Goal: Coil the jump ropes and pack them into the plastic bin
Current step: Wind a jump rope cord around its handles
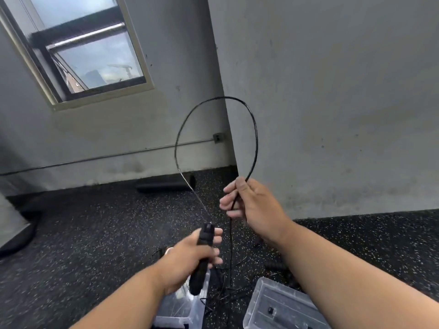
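Blk rope (255,129), blk speckled floor (95,233), grey wall (332,91).

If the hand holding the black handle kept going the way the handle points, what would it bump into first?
Probably the right hand, which pinches the rope just up ahead of the left hand and its handle. Depth is hard to judge.

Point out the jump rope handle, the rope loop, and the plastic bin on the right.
Jump rope handle (200,274), head view, lower shaft.
Rope loop (225,98), head view, top of the arc.
Plastic bin (263,298), head view, left wall.
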A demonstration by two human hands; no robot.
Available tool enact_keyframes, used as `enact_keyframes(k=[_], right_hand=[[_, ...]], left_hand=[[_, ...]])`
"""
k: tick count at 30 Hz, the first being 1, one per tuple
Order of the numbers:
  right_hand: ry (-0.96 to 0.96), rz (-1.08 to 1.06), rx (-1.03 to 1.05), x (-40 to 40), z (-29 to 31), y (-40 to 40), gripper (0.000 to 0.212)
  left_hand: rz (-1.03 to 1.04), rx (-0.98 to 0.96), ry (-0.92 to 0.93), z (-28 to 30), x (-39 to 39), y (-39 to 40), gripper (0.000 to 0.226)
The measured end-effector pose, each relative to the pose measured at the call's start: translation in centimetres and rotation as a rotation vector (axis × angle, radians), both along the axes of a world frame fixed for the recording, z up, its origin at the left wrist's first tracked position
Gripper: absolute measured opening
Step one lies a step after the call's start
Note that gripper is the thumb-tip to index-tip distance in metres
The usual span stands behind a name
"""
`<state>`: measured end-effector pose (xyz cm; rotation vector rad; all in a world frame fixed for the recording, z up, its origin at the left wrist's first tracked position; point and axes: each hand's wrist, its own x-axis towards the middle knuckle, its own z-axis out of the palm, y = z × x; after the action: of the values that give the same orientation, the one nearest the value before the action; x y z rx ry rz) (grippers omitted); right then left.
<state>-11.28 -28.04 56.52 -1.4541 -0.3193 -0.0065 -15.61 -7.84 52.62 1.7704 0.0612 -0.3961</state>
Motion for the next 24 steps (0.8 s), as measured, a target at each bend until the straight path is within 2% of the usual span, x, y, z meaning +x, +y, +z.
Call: enact_keyframes(k=[3,5,7,10,13,15,18,21,24], right_hand=[[-0.055,0.050,0.080,-1.0,1.9,1.1,0.040],[-0.088,0.094,0.124,-1.6,2.7,1.4,0.039],[-0.116,0.141,0.166,-2.0,3.4,1.5,0.041],[-0.148,0.196,0.204,-2.1,4.1,1.3,0.046],[-0.148,0.127,0.187,-1.4,4.2,0.5,0.042],[-0.099,0.018,0.038,-0.5,3.4,-0.2,0.033],[0.042,-0.062,-0.309,0.9,0.3,-1.3,0.027],[0.143,0.125,-0.549,1.3,-3.1,-1.4,0.022],[0.150,0.300,-0.600,1.6,-5.6,-0.4,0.043]], left_hand=[[-0.039,0.068,0.056,-4.6,-0.7,-1.6,0.044],[0.011,0.087,0.051,-6.0,-0.7,-2.4,0.036],[0.096,0.114,0.015,-6.4,-0.3,-2.7,0.025],[0.141,0.122,-0.035,-5.8,0.2,-2.7,0.020],[0.192,0.133,-0.101,-4.5,0.5,-2.3,0.018],[0.216,0.084,-0.132,-2.8,0.8,-1.9,0.020],[0.230,-0.010,-0.219,0.4,1.6,-1.7,0.024],[0.255,-0.136,-0.282,3.9,2.2,-1.9,0.018],[0.241,-0.316,-0.270,6.6,2.8,-2.6,0.011]])
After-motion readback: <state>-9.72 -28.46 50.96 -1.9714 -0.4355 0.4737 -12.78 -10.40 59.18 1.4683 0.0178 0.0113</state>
